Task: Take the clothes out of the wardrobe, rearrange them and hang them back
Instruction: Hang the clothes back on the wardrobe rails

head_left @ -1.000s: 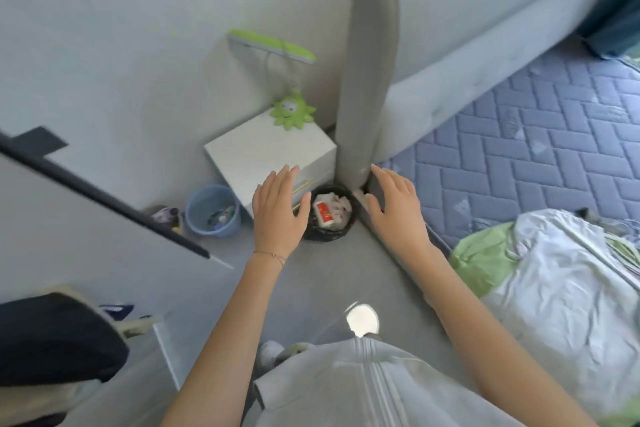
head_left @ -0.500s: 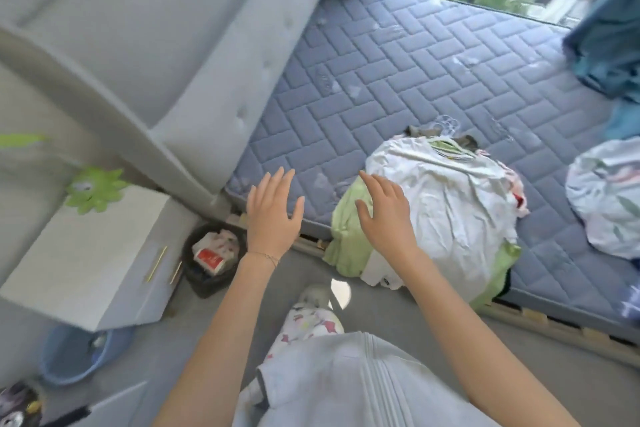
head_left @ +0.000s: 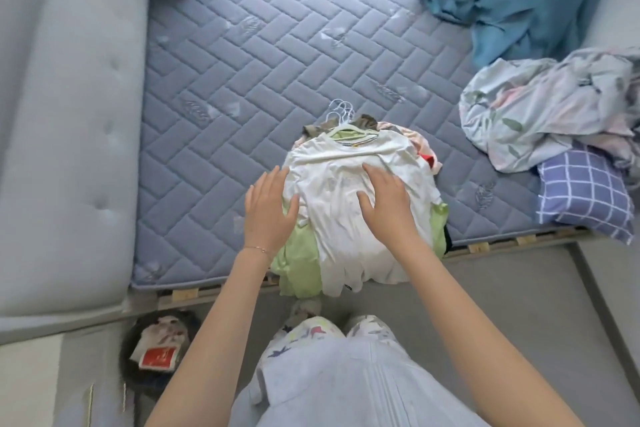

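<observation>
Quilted mattress (head_left: 242, 62) carries the clothes pile (head_left: 349, 218) at its near edge. My left hand (head_left: 266, 215) and right hand (head_left: 388, 204) spread flat over it, holding nothing; I'd best lift by the hangers (head_left: 341, 114), keeping garments together.

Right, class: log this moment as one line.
clothes pile on mattress | left hand open at its edge | right hand open over white shirt

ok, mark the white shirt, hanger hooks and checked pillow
white shirt (head_left: 329, 198), head view, middle of its front
hanger hooks (head_left: 341, 113), head view, where the loops cluster
checked pillow (head_left: 585, 194), head view, centre of its cover
</observation>
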`<action>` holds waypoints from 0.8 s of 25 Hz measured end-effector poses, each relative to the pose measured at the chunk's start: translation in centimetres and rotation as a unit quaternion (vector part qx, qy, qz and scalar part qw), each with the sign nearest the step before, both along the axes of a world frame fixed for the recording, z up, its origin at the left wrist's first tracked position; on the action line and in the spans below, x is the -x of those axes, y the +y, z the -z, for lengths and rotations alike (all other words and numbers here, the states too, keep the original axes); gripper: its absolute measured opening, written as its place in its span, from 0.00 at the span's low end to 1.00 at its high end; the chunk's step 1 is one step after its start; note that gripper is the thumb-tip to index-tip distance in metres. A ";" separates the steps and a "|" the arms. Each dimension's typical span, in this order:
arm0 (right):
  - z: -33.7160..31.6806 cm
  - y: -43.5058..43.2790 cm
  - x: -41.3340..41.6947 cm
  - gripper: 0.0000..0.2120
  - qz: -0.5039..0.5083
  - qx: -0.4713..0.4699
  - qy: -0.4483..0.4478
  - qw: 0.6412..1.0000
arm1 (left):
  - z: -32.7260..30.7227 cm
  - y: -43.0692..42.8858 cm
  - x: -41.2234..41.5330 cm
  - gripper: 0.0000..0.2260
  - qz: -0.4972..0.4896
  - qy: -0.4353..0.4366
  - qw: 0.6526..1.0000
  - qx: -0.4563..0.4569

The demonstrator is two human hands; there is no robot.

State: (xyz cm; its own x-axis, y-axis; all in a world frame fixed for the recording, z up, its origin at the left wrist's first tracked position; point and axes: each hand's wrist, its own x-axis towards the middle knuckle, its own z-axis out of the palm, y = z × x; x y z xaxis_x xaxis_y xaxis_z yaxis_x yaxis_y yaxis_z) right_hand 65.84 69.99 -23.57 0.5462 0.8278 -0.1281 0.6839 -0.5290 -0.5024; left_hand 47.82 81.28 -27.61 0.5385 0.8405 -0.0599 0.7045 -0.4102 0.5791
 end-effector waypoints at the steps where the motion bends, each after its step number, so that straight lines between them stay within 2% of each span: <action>1: 0.1 0.2 -1.4 0.25 0.011 -0.003 0.005 1.000 | 0.0 0.5 -1.5 0.23 0.007 -0.003 1.000 0.000; 5: 1.0 0.5 -7.8 0.25 0.032 -0.006 0.013 0.999 | 0.3 1.5 -7.8 0.23 0.025 -0.003 1.000 -0.016; 9: 2.4 1.6 -15.5 0.24 -0.009 0.008 0.018 1.000 | 1.8 1.7 -15.1 0.23 -0.008 0.005 1.000 -0.017; 15: 8.1 3.9 -26.0 0.24 -0.110 0.069 0.043 0.991 | 8.0 0.4 -25.5 0.23 -0.170 0.000 0.985 0.039; 20: 16.7 7.4 -31.6 0.24 -0.145 0.097 0.056 0.983 | 15.1 0.9 -29.8 0.22 -0.240 -0.033 0.966 0.085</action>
State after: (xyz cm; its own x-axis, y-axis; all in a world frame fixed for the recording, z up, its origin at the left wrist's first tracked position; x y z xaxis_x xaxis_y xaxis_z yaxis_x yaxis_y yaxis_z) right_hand 97.39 77.40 -40.25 0.2653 0.9007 -0.3439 0.7663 -0.4135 -0.4917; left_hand 77.62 82.21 -42.72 0.0967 0.9754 -0.1983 0.7490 0.0599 0.6599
